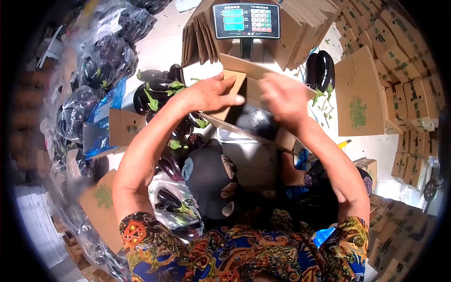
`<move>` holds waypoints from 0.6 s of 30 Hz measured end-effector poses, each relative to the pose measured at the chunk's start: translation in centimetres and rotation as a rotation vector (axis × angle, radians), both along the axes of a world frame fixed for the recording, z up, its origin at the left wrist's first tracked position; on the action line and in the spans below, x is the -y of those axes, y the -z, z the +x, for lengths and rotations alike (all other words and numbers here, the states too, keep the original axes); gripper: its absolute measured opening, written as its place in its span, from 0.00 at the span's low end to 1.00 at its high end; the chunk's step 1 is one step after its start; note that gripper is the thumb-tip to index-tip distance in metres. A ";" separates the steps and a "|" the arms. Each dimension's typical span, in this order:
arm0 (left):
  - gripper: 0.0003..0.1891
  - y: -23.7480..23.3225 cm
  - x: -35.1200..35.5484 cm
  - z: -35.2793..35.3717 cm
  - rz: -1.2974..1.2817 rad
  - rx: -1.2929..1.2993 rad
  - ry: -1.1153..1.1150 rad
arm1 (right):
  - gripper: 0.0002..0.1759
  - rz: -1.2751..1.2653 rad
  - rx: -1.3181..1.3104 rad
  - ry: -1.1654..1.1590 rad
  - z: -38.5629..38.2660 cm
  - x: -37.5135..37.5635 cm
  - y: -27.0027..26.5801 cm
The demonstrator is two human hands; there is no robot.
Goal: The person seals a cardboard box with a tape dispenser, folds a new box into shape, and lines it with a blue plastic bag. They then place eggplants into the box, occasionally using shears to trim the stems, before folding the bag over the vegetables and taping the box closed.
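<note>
An open cardboard box [235, 126] stands on the scale below the display [246, 21], with dark eggplants [256, 121] inside, partly hidden by its walls. My left hand [213, 95] lies on a cardboard flap [229, 103] at the box's left end, thumb and fingers spread over it. Over the right end of the box is my right hand [285, 101], smeared by motion; its fingers cannot be made out.
Loose eggplants [162, 84] lie left of the box, two more [320, 70] to its right. Bagged eggplants [105, 61] line the left side. Flattened cartons [300, 33] stand behind; stacked boxes [404, 98] fill the right. A yellow cutter [344, 144] lies at right.
</note>
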State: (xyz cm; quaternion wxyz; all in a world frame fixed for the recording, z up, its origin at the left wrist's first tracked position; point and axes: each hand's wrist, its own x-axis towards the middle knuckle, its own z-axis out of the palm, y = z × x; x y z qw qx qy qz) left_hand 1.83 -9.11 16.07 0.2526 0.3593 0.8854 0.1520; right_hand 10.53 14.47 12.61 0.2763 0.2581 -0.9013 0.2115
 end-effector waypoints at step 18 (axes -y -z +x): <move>0.33 5.6 -0.6 1.2 0.497 0.038 -0.809 | 0.25 0.187 -0.013 -0.207 -3.9 0.4 3.1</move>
